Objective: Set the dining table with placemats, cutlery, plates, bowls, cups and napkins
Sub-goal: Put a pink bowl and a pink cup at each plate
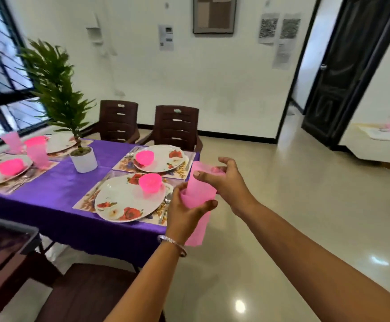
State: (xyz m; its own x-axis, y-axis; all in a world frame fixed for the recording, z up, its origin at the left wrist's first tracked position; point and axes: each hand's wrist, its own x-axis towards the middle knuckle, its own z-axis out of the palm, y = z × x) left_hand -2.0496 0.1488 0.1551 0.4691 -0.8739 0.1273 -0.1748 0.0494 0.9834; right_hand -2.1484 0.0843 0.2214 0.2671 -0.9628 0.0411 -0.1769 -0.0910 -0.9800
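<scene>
beside the near right corner of the tabletop [50, 191], out over the floor, both hands work a stack of two pale pink cups [197, 198] nested one in the other. left hand [184, 214] is wrapped round the outer cup at about mid-height, thumb across its front, a silver bangle [172, 244] on the wrist. right hand [224, 180] sits at the rim of the inner cup, thumb pressed on the near side and fingertips curled over the far edge, so it is clamped on that cup; the inner cup stands partly out of the outer one. the stack is tilted, mouth up and away, base toward the camera.

the tabletop wears a purple cloth and carries four floral placemats, each with a white flowered plate. the nearest plate [129, 198] holds a bright pink bowl [150, 182] at its far edge, with a spoon [168, 198] lying just beside its right rim on the mat. the plate behind it [159, 159] also holds a pink bowl [144, 157]. on the left side two more plates carry pink bowls, blurred, with two pale pink cups [37, 155] standing near them. a potted plant [82, 159] in a white pot stands mid-table. two dark brown chairs [175, 127] are at the far side.
</scene>
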